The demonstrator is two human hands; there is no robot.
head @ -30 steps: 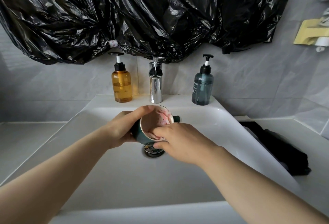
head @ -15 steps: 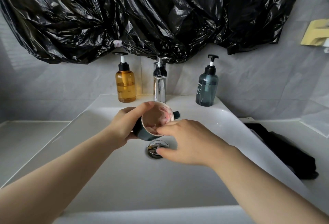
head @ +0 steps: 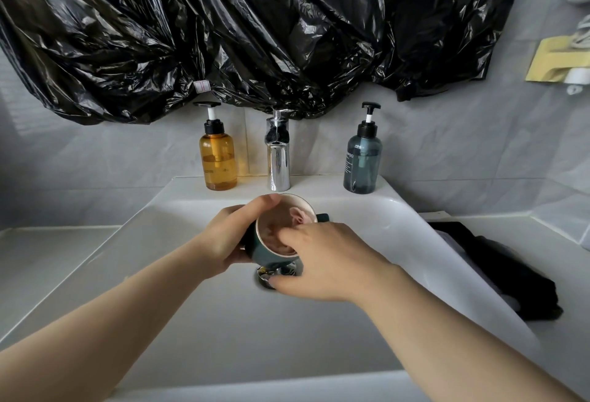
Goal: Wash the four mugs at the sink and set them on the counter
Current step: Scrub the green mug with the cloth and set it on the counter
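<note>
Head view looks down into a white sink at centre frame, where a dark green mug is held tilted just above the drain, mouth toward the camera; the left grip wraps its outer wall from the left, thumb over the top rim, fingers curled round the body; the right grip comes in from the lower right with fingers dipped inside the mug, tips hidden, so I cannot tell whether it is closed on anything; something pink shows inside, cloth or sponge, unclear. No water can be seen falling from the tap at upper centre. The mug looks like glazed ceramic: stiff, fairly heavy, likely slick when wet or soapy, and apt to chip against the basin; a full wrap round the body, as the left grip has, seems safer than the small handle poking out on the right. Three other mugs are out of view; the worktop flanks the sink on both sides, with a black cloth at right.
</note>
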